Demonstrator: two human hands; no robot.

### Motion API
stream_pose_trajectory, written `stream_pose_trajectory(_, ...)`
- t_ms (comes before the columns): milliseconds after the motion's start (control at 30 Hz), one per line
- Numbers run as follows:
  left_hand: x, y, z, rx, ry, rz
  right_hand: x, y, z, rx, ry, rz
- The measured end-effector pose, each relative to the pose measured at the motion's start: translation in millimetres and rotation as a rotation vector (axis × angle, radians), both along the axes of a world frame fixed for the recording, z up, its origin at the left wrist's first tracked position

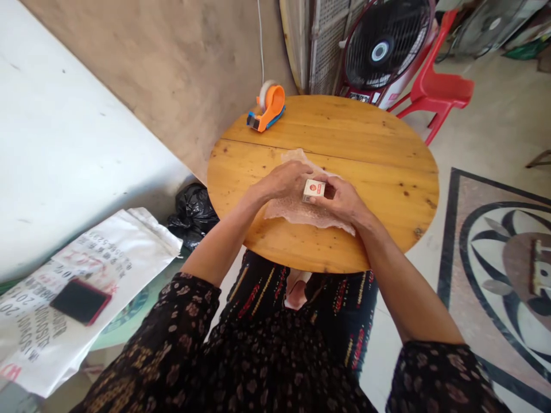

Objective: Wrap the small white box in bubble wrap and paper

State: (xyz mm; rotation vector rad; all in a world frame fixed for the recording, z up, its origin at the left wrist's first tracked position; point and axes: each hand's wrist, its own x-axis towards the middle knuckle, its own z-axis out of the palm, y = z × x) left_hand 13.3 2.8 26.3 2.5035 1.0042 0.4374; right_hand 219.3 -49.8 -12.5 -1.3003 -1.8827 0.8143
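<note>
A small white box with a red print [314, 189] is gripped by my right hand [342, 198], thumb on its near side and fingers behind. Under it, a sheet of clear bubble wrap [297, 213] lies spread on the round wooden table [379, 137]. My left hand [287, 179] rests over the left part of the wrap, just beside the box. Its fingers stretch toward the box, and nothing shows in them; the undersides of the fingers are hidden.
An orange tape dispenser [271, 108] stands at the table's far left edge. On the left, a phone [81, 301] lies on a white printed sack [124, 246], near a black plastic bag [193, 209]. A fan [381, 51] and a red chair [443, 89] are behind the table.
</note>
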Motion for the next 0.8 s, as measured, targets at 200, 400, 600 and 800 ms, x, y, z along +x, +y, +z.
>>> stream_pose_trajectory(200,-23.3,-43.8,-7.4,0.064,-0.087,0.116,-0.2,1.6,3.5,0.016,0.0,0.035)
stream_pose_trajectory(400,-38.1,-95.7,-9.8,0.185,-0.028,0.033,0.6,2.6,1.5,-0.01,0.019,0.052)
stream_pose_trajectory(600,-28.0,-103.7,-12.6,0.287,0.134,0.012,5.0,4.2,-0.1,-0.019,0.001,0.06)
stream_pose_trajectory(800,-22.8,-95.6,-20.1,0.28,0.039,0.038,3.1,1.4,4.5,-0.048,0.016,0.083)
